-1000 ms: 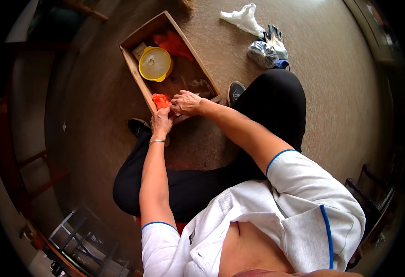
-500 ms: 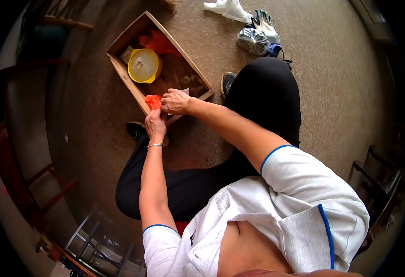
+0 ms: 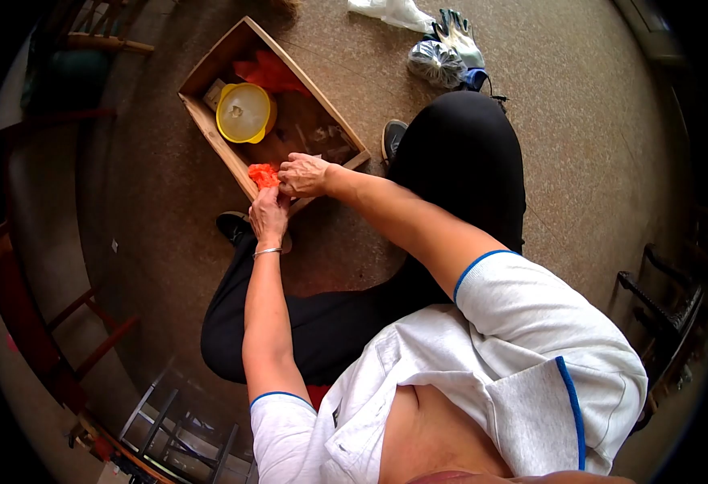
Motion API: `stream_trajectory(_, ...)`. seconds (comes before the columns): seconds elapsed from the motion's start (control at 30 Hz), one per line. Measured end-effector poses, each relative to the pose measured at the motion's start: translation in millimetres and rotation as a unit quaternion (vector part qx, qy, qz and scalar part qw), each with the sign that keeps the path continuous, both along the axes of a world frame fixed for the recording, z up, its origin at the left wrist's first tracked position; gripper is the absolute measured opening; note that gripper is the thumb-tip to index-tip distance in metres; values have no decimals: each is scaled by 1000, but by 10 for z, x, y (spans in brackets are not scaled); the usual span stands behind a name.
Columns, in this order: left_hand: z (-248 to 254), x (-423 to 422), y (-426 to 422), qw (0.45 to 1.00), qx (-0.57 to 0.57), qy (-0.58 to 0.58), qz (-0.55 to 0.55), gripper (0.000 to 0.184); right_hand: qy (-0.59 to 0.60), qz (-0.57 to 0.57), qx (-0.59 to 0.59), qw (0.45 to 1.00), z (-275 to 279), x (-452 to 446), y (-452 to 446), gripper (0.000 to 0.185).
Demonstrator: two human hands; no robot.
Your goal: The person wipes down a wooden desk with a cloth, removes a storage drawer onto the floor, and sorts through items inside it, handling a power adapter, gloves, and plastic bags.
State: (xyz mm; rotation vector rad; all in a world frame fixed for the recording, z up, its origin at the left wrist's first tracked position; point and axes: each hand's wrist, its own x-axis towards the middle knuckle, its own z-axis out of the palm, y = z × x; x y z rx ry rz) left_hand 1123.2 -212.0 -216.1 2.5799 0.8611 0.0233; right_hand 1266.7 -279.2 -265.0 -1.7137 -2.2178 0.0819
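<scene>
A crumpled, bright orange-red piece [image 3: 264, 175], thin like a plastic bag, is bunched up over the near left corner of a wooden box. My left hand [image 3: 268, 213], with a bracelet at its wrist, pinches it from below. Coming in from the right, my right hand [image 3: 302, 175] has its fingers curled together at the piece's right edge, and its fingertips are partly hidden. Both hands are over the near end of the wooden box [image 3: 223, 149]. Inside the box stands a yellow-rimmed bowl [image 3: 243, 113] with a whitish lid, and behind it lies red sheeting [image 3: 268, 73].
On the floor beyond my bent knee lie a work glove [image 3: 460, 42], a filled clear plastic bag [image 3: 436, 64] and a white plastic bag [image 3: 393, 11]. A metal-framed rack [image 3: 178, 427] stands at lower left. Dark furniture [image 3: 662, 302] is at the right edge.
The view has shifted slightly, so the box and floor items appear a little further left and up. Both hands stay together at the orange-red piece, with only small finger movement.
</scene>
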Motion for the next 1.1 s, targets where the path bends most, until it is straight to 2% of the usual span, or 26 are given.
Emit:
stream_trajectory(0.2, -45, -8, 38, 999, 26, -12, -42, 17, -23, -25, 7, 999, 3, -54, 5, 19)
stream_trajectory(0.43, -24, -14, -4, 999, -13, -22, 19, 11, 41, -38, -58, 997, -28, 110, 71, 16)
stream_trajectory(0.57, -53, -73, 37, 999, -34, -19, 26, 12, 72, -65, -141, 985, -49, 386, 27, 15)
stream_trajectory(0.67, -16, -70, 51, 999, -45, -12, 27, 11, 149, -51, -210, 965, -5, 488, 27, 16)
stream_trajectory(0.87, -107, -71, 81, 996, -78, -14, 28, 10, 200, -84, -234, 948, 138, 571, -11, 16)
stream_trajectory(1.1, -74, -31, 82, 995, -91, 28, 40, 11, 144, -61, -201, 967, 56, 510, 51, 23)
